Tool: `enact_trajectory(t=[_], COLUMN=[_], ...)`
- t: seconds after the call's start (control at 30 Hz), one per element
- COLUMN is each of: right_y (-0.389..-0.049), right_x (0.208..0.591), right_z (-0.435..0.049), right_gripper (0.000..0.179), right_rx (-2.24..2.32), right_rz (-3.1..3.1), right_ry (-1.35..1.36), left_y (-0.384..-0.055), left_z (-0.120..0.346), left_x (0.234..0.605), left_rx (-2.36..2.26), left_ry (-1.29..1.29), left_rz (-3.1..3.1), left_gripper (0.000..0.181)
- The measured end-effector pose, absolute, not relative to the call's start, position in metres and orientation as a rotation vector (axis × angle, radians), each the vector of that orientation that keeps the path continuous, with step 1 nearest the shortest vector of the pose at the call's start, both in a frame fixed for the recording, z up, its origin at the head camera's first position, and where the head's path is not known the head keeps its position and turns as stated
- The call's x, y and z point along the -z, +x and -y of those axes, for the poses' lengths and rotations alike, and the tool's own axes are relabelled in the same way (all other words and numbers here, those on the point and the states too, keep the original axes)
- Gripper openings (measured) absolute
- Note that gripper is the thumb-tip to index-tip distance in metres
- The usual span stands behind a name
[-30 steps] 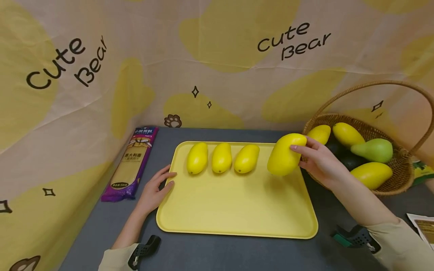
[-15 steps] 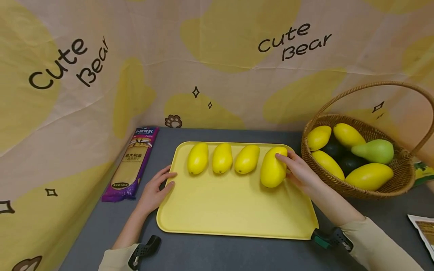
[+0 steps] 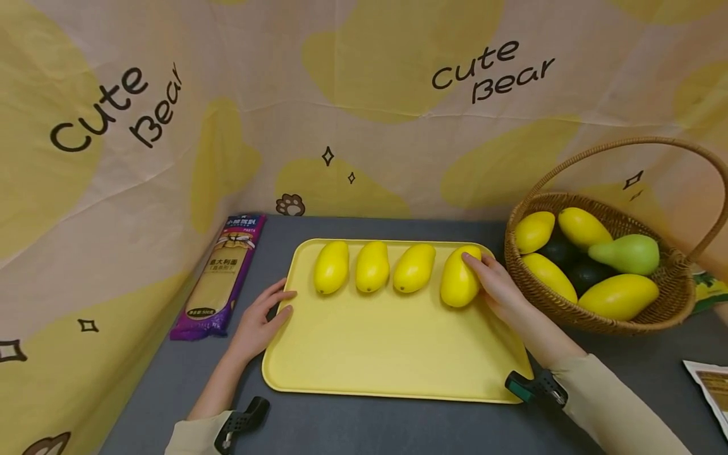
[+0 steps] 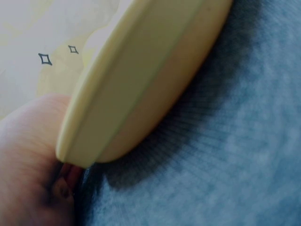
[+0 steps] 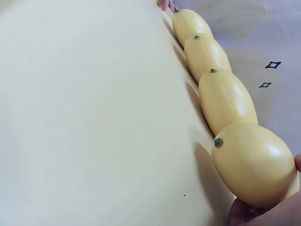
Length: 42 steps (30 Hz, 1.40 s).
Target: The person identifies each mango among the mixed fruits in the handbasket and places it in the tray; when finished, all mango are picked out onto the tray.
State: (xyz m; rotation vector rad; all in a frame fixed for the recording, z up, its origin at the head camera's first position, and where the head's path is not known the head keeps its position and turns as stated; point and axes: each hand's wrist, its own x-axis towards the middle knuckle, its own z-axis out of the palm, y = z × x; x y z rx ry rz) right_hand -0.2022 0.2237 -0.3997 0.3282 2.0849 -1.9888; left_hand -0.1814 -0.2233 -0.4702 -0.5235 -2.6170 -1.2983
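Yellow mango (image 3: 458,281): found at the right end of a row of four, at the far right part of a yellow tray (image 3: 392,341). Noted in the grasp of the right hand (image 3: 502,292), with the thumb laid over its upper face and fingers at its right side. Observed likewise in the right wrist view, with digits set at opposite sides, parted to the width of the fruit. Could not tell contact of its underside with the tray. Found the left hand (image 3: 257,323) at the tray's left rim, fingers loosely extended, tips resting on the edge. Saw only part of it in the left wrist view, close against the rim, with the area underneath too dark to read. Recorded three more mangoes (image 3: 372,266) to the left, set apart from one another. Recorded on the table (image 3: 392,426) a wicker basket (image 3: 679,300) of fruit at right and a purple pasta packet (image 3: 218,278) at left.
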Motion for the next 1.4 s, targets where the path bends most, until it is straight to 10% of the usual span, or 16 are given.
enact_trajectory(t=[1.4], right_y=[-0.231], right_x=[0.415], right_z=[-0.221], right_gripper=[0.074], right_rx=[1.964], right_rz=[-2.333], right_ry=[0.517], left_y=[-0.181], left_z=[0.223], left_x=[0.469], left_rx=[1.313], left_ry=[-0.533], left_rz=[2.611], left_gripper=[0.029])
